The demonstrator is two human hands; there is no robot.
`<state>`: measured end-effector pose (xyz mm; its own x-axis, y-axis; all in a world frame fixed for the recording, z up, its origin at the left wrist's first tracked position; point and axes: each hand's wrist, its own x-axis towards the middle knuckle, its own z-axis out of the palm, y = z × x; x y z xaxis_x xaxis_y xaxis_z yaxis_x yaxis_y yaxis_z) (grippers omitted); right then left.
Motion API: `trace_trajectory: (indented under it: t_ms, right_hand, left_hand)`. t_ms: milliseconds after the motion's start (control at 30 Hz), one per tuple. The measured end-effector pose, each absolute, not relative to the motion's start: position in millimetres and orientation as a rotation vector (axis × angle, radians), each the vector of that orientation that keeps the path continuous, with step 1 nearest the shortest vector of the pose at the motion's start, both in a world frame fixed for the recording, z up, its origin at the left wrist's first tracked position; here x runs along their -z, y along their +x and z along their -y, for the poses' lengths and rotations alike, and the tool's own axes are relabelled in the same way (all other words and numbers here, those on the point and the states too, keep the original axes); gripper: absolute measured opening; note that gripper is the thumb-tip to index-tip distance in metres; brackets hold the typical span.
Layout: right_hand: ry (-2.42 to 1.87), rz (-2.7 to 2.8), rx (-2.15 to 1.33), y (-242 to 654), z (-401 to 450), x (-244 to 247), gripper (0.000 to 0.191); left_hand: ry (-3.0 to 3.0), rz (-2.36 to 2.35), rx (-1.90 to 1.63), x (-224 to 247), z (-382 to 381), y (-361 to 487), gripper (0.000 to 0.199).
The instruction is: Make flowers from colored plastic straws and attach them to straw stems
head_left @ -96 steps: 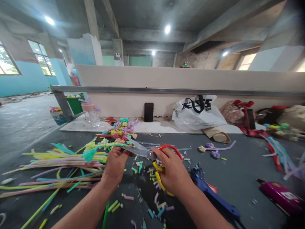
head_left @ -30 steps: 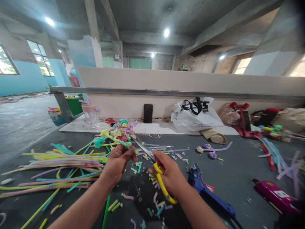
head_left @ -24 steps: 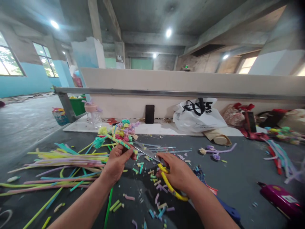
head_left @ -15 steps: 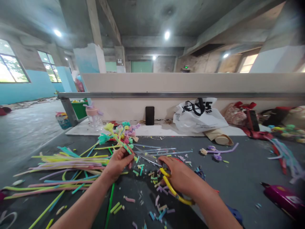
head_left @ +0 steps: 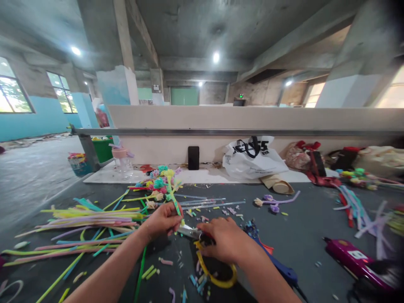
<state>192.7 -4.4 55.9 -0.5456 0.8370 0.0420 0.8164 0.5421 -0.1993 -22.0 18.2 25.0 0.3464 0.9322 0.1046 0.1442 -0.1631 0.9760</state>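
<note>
Near the middle, my left hand (head_left: 164,219) pinches the twisted green and yellow stem (head_left: 174,198) of a pipe-cleaner flower, whose yellow and teal heads point away from me. My right hand (head_left: 221,242) is closed on yellow-handled scissors (head_left: 232,281), just right of my left hand. The blades (head_left: 188,230) reach toward the stem's lower end, close to my left fingertips; the blade tips are partly hidden there. Behind my left hand lie more fuzzy flowers (head_left: 154,185). Loose pipe cleaners (head_left: 94,221) are spread on the left.
Cut pieces (head_left: 198,284) litter the dark table (head_left: 303,227). A blue glue gun (head_left: 280,267) and purple tool (head_left: 350,254) are at right. Along the back stand a phone (head_left: 193,158), white bag (head_left: 252,158) and clear bottle (head_left: 121,162). A purple flower (head_left: 274,205) lies right of centre.
The view has shifted slightly right and up. My left hand now holds the stem more upright, with its cut end low. The scissors have moved nearer that end, and their handles have turned.
</note>
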Motion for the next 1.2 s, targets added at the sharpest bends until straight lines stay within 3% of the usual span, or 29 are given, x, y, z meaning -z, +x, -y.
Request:
trace_trajectory:
  t_ms: [100, 267, 367, 467, 667, 933, 1200]
  right_hand:
    - [-1.336, 2.274, -0.241, 176.7, 4.8, -64.8, 0.021]
    - [-1.074, 1.569, -0.548, 146.1, -5.2, -67.0, 0.030]
    - [-0.940, 1.285, -0.893, 142.4, -15.3, -64.0, 0.018]
    - [-0.849, 1.209, -1.074, 146.6, -25.2, -62.3, 0.016]
    - [-0.675, 1.078, -1.235, 145.9, -40.9, -58.6, 0.024]
    - [-0.605, 1.025, -1.359, 137.5, -43.8, -22.9, 0.021]
    - [-0.649, 1.073, -1.447, 144.1, -45.8, -15.3, 0.021]
  left_hand:
    - [1.715, -1.029, -0.859, -35.7, -12.6, -7.7, 0.010]
    - [1.941, -1.163, -0.916, -54.4, -0.3, 15.0, 0.011]
    - [1.974, -1.261, -1.000, -59.0, 6.8, 24.2, 0.008]
    - [1.946, -1.288, -1.042, -60.9, 6.0, 26.5, 0.003]
    - [1.760, -1.188, -1.036, -65.4, -25.5, 14.1, 0.023]
    - [1.472, -0.943, -1.464, -24.7, -32.1, 21.0, 0.028]
    - [1.104, -0.748, -1.516, -17.6, -19.3, 36.7, 0.018]
